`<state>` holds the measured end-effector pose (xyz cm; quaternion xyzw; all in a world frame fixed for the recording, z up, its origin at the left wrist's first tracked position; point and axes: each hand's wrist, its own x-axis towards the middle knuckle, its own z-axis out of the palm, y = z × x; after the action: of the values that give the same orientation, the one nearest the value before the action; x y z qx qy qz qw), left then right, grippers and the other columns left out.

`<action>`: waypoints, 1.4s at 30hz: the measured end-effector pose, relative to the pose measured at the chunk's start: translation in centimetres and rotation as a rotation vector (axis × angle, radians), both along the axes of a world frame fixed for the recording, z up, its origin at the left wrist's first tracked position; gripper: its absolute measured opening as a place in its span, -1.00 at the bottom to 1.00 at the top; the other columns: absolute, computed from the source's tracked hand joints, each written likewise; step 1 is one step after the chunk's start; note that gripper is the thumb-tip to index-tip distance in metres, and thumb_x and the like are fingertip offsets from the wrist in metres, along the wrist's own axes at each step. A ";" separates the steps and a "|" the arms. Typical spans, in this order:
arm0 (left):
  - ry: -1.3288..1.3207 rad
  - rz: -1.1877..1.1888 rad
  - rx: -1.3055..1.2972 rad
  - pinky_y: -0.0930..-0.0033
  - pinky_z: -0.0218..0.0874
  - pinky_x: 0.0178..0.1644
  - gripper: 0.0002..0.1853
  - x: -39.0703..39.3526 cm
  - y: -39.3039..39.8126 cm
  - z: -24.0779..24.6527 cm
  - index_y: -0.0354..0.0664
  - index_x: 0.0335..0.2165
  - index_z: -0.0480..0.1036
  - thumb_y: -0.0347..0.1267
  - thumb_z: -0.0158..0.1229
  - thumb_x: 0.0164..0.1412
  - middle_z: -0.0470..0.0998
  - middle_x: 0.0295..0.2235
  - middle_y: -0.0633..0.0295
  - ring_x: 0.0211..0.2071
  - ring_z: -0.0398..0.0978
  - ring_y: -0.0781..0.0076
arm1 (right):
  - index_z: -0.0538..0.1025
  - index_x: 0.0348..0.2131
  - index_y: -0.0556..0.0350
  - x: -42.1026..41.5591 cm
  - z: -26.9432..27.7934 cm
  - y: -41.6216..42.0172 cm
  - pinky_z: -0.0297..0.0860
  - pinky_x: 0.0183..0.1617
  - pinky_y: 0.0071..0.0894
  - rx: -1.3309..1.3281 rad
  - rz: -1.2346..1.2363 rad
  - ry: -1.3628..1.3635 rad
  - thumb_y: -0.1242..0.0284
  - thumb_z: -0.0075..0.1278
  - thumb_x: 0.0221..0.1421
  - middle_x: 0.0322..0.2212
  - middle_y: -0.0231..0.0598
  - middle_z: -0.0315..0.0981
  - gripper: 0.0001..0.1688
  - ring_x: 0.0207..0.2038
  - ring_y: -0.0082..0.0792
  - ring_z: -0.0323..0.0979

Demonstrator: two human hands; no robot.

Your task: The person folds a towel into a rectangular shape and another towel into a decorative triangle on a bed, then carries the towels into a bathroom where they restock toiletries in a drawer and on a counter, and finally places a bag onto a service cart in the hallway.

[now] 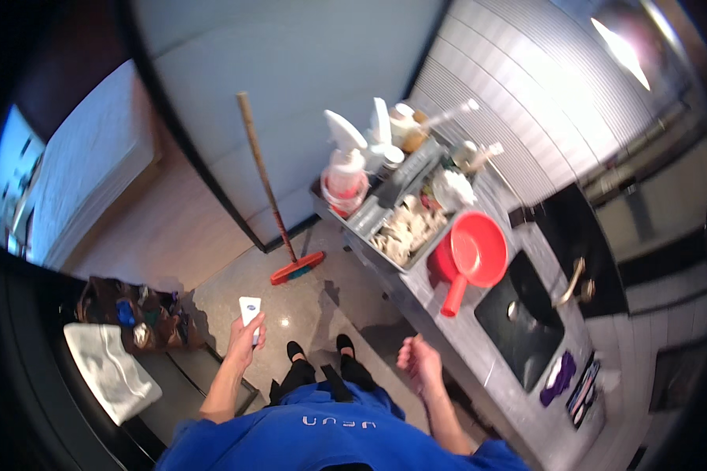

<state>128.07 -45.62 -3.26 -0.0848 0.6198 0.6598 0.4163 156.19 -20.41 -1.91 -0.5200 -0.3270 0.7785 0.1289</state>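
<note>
My left hand (244,338) grips a small white squeeze tube (249,312) above the floor, its broad end pointing away from me. Curled fingers close my right hand (421,359), held in the air just left of the stone washbasin counter (415,294). Whether anything tiny sits inside that fist is hidden. Nearest to it on the counter lies a red plastic dipper with a handle (477,250). Behind the dipper stands a grey caddy (383,253) holding cloths (409,229), a white-headed spray bottle (346,171) and other bottles.
A black sink (524,329) with a brass-coloured faucet (571,285) is set into the counter. Beside it lie a purple cloth (558,377) and a dark tray (583,391). A red broom (297,268) leans ahead. At left are a filled bag (147,312) and a folded white towel (109,368).
</note>
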 end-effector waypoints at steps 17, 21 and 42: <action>-0.044 -0.065 0.239 0.67 0.04 -0.64 -0.68 3.1 -2.5 3.8 -0.23 -0.28 0.36 -0.19 0.11 0.16 0.36 -0.56 0.39 -0.61 0.27 0.71 | 0.45 -0.13 0.28 -23.4 0.4 -10.0 0.34 -0.23 -0.54 0.045 1.245 0.391 0.34 -0.17 0.24 -0.36 -0.25 0.49 -0.64 -0.36 -0.51 0.42; -0.055 0.053 0.269 0.66 0.05 -0.60 -0.74 -2.4 -8.0 1.6 -0.22 -0.30 0.37 -0.24 0.10 0.18 0.38 -0.54 0.37 -0.60 0.27 0.70 | 0.48 -0.22 0.35 -32.7 -3.8 -14.9 0.37 -0.18 -0.46 0.139 1.329 0.470 0.38 -0.22 0.25 -0.31 -0.13 0.48 -0.64 -0.29 -0.39 0.45; 0.201 -0.248 0.227 0.59 0.21 -0.53 -0.83 -48.1 -18.8 -0.2 -0.26 -0.36 0.35 -0.36 0.09 0.17 0.44 -0.56 0.29 -0.55 0.39 0.62 | 0.52 -0.29 0.12 -74.9 0.1 -29.1 0.36 -0.59 -0.56 -0.009 1.112 0.334 0.27 -0.09 0.17 -0.53 -0.33 0.49 -0.69 -0.61 -0.52 0.42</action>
<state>79.93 -64.41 -3.46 0.1063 0.5857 0.6741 0.4373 81.24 -49.49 -1.85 -0.1406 -0.5227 0.8023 -0.2518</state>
